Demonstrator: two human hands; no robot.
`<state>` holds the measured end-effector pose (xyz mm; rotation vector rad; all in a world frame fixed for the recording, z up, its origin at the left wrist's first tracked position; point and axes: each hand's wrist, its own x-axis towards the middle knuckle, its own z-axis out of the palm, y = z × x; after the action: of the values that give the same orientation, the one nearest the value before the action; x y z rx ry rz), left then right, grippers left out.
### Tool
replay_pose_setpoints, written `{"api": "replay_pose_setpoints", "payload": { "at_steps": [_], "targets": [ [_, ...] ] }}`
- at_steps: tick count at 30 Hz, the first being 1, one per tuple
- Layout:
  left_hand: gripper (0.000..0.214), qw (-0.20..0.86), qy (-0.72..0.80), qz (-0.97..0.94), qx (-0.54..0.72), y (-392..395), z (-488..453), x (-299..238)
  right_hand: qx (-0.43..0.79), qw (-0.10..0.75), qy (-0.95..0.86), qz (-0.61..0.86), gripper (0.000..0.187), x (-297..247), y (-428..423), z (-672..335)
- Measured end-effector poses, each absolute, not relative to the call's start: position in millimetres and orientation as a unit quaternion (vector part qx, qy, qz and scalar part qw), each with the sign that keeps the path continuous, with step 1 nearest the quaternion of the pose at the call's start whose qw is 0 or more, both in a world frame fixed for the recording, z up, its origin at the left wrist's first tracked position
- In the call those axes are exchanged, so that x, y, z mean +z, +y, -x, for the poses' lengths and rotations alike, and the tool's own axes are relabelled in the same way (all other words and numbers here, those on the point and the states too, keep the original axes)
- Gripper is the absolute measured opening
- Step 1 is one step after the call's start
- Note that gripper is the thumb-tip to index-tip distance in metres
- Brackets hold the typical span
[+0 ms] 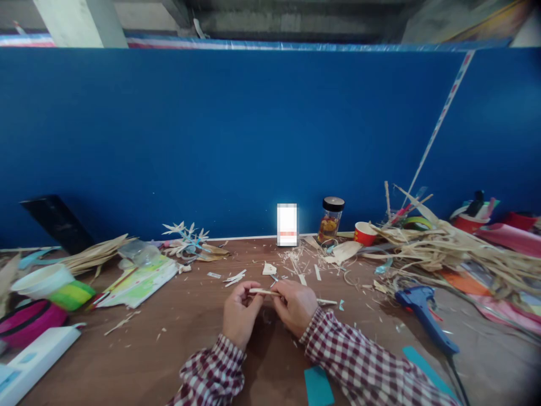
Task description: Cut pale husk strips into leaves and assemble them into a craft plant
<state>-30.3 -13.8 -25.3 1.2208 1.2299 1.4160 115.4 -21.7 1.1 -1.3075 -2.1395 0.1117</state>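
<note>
My left hand (240, 312) and my right hand (296, 304) meet over the middle of the brown table (181, 332). Both are closed in a pinch on one thin pale straw strip (264, 291) that runs between them and sticks out to the right past my right hand. Small straw cuttings (296, 260) lie scattered just beyond my hands. Both sleeves are red and white check.
A blue glue gun (422, 307) lies right of my hands, beside a big heap of dried straw (448, 251). A glass jar (331, 220) and a red paper cup (364, 233) stand by the blue wall. Bowls (42, 280), a pink basket (27, 322) and papers (139, 282) fill the left.
</note>
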Motion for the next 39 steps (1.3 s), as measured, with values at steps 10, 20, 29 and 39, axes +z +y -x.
{"api": "replay_pose_setpoints", "payload": {
  "at_steps": [10,20,29,39],
  "targets": [
    [0.042,0.509,0.466,-0.382,0.615,-12,28,-21,0.019,0.307,-0.809,0.502,0.010,1,-22,-115],
    [0.031,0.601,0.449,-0.386,0.537,-21,16,-24,0.036,0.336,-0.786,0.518,0.017,-2,-22,-114],
    [0.029,0.612,0.474,-0.329,0.540,-18,21,-15,0.046,0.344,-0.791,0.504,0.030,8,-22,-120],
    [0.024,0.587,0.472,-0.421,0.505,-18,22,-20,0.088,0.322,-0.803,0.494,0.029,3,-22,-118]
  ]
}}
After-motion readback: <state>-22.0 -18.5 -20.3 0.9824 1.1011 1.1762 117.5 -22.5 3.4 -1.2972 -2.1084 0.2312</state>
